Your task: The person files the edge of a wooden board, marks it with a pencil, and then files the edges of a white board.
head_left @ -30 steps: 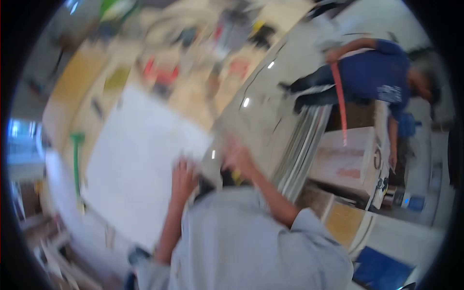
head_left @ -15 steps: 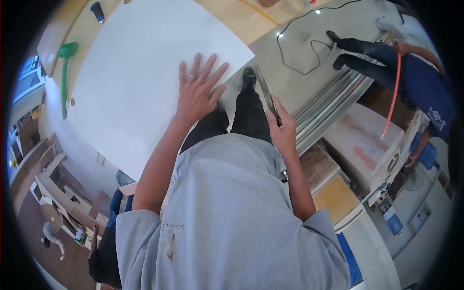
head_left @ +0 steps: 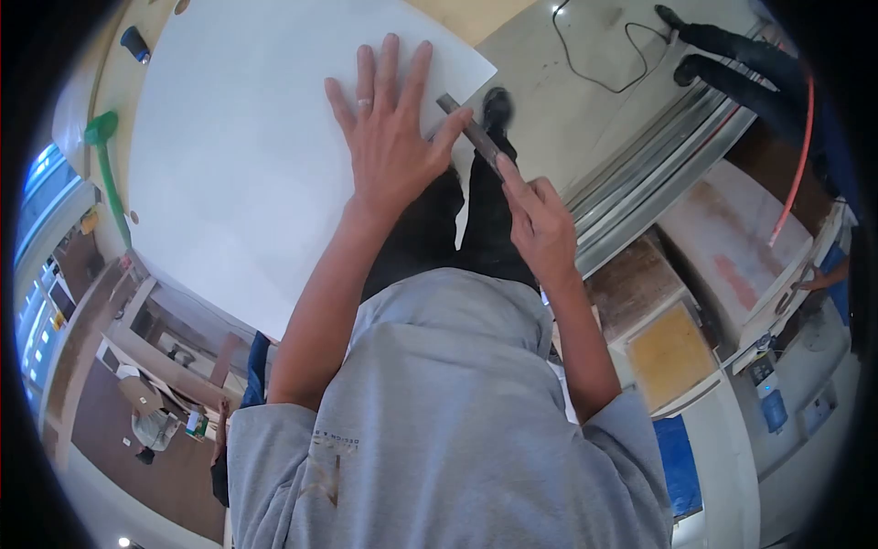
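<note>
A large white panel point(head_left: 238, 165) lies in front of me, its right-hand edge close to my legs. My left hand point(head_left: 393, 146) rests flat on it near that edge, fingers spread, with a ring on one finger. In my right hand point(head_left: 541, 224) is a flat, dark metal file point(head_left: 480, 137), pointing up and to the left. The file's far end overlaps the panel's edge in this view, and my left thumb is right beside the bar. The file's near end is hidden in my right hand.
A green mallet point(head_left: 102, 128) and a dark blue-topped object point(head_left: 134, 43) lie left of the panel. Metal profiles point(head_left: 640, 174) run along the floor at right, near a black cable point(head_left: 585, 78). A person point(head_left: 759, 73) with a red hose point(head_left: 798, 165) stands at far right.
The file has swung from beyond the panel's corner to its edge, tilting left as my right hand rose. My left hand has shifted slightly right and up, staying spread on the panel.
</note>
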A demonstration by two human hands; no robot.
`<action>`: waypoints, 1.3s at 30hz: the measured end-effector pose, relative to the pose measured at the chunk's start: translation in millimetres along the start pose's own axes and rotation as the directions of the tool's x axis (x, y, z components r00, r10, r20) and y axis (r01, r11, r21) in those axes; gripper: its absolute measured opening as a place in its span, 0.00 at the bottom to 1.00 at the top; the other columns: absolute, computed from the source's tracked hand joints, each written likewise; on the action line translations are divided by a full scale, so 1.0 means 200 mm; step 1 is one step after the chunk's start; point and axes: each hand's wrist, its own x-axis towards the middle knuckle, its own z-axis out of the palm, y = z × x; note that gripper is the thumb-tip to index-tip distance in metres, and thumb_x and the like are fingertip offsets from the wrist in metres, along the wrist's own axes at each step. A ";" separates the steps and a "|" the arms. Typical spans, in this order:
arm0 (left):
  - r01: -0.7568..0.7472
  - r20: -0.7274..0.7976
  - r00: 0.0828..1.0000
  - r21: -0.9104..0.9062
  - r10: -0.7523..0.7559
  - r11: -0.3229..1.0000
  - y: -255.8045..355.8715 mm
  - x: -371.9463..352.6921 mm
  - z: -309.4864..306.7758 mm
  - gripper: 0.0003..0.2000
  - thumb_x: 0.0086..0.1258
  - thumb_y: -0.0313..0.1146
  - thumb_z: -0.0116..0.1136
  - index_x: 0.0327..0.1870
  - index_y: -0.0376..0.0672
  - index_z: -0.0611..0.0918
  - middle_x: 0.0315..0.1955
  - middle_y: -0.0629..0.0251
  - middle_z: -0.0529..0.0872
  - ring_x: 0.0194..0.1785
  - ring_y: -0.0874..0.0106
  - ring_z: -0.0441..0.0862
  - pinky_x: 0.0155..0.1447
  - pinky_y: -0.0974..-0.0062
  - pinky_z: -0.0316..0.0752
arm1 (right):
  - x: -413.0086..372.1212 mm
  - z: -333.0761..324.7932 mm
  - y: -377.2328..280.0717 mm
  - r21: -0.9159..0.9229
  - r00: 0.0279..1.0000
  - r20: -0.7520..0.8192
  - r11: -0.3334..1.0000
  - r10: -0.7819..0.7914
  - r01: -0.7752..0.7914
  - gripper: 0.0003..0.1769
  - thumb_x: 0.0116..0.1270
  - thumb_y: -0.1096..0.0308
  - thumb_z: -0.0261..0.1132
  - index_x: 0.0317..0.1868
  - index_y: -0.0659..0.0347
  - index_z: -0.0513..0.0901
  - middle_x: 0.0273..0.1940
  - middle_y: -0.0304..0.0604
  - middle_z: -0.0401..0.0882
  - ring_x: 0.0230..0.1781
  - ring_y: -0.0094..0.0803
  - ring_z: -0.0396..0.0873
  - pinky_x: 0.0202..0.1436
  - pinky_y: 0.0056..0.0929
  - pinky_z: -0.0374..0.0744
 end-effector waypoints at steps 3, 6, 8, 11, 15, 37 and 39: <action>0.002 -0.035 0.999 0.055 0.000 0.998 -0.05 0.10 0.01 0.40 0.77 0.57 0.64 0.86 0.52 0.68 0.87 0.53 0.63 0.91 0.46 0.53 0.87 0.29 0.37 | 0.15 0.05 -0.01 0.014 0.998 -0.045 0.999 -0.050 0.051 0.31 0.74 0.77 0.73 0.74 0.40 0.86 0.29 0.45 0.69 0.24 0.40 0.70 0.33 0.39 0.76; 0.067 -0.046 0.997 0.046 -0.064 0.997 -0.04 0.22 -0.05 0.33 0.78 0.41 0.66 0.83 0.51 0.72 0.86 0.47 0.62 0.90 0.43 0.52 0.88 0.33 0.42 | 0.27 0.07 -0.03 0.015 0.997 -0.047 0.998 -0.058 0.059 0.33 0.73 0.77 0.73 0.75 0.38 0.86 0.29 0.45 0.69 0.25 0.41 0.71 0.33 0.41 0.77; 0.029 -0.084 0.996 -0.027 -0.031 0.999 -0.08 0.18 -0.02 0.36 0.77 0.54 0.66 0.83 0.52 0.73 0.85 0.51 0.65 0.90 0.44 0.54 0.87 0.29 0.37 | 0.24 0.06 -0.04 0.034 0.997 -0.045 0.998 -0.058 0.059 0.33 0.73 0.77 0.73 0.75 0.38 0.85 0.29 0.45 0.69 0.25 0.40 0.71 0.33 0.42 0.77; -0.033 -0.071 0.997 -0.052 0.030 0.998 -0.13 0.13 0.00 0.34 0.79 0.56 0.64 0.82 0.53 0.75 0.84 0.56 0.69 0.88 0.47 0.58 0.88 0.33 0.40 | 0.16 0.03 -0.03 0.008 0.999 -0.041 0.999 -0.032 0.032 0.33 0.73 0.77 0.73 0.75 0.38 0.86 0.30 0.44 0.70 0.26 0.40 0.72 0.34 0.42 0.77; -0.127 -0.022 0.991 0.109 0.131 0.986 -0.26 0.10 -0.07 0.28 0.84 0.43 0.61 0.83 0.54 0.75 0.81 0.61 0.74 0.83 0.57 0.69 0.84 0.48 0.53 | 0.06 -0.02 -0.01 -0.004 0.999 0.008 0.999 0.041 -0.041 0.34 0.72 0.77 0.73 0.75 0.37 0.86 0.30 0.43 0.71 0.27 0.39 0.75 0.35 0.42 0.78; -0.143 0.026 0.990 0.149 0.140 0.978 -0.35 0.60 -0.11 0.19 0.87 0.40 0.49 0.71 0.48 0.82 0.79 0.54 0.75 0.89 0.51 0.58 0.90 0.40 0.41 | 0.54 0.11 -0.02 -0.082 0.989 -0.104 0.992 -0.106 0.098 0.36 0.71 0.73 0.71 0.77 0.32 0.82 0.30 0.44 0.74 0.27 0.45 0.80 0.32 0.44 0.81; -0.127 0.037 0.992 0.119 0.123 0.985 -0.33 0.60 -0.13 0.18 0.87 0.40 0.49 0.70 0.48 0.82 0.79 0.54 0.74 0.89 0.51 0.58 0.90 0.39 0.42 | 0.43 0.09 0.01 -0.072 0.988 -0.117 0.993 -0.104 0.096 0.36 0.71 0.73 0.71 0.77 0.32 0.83 0.30 0.44 0.74 0.27 0.45 0.80 0.32 0.43 0.81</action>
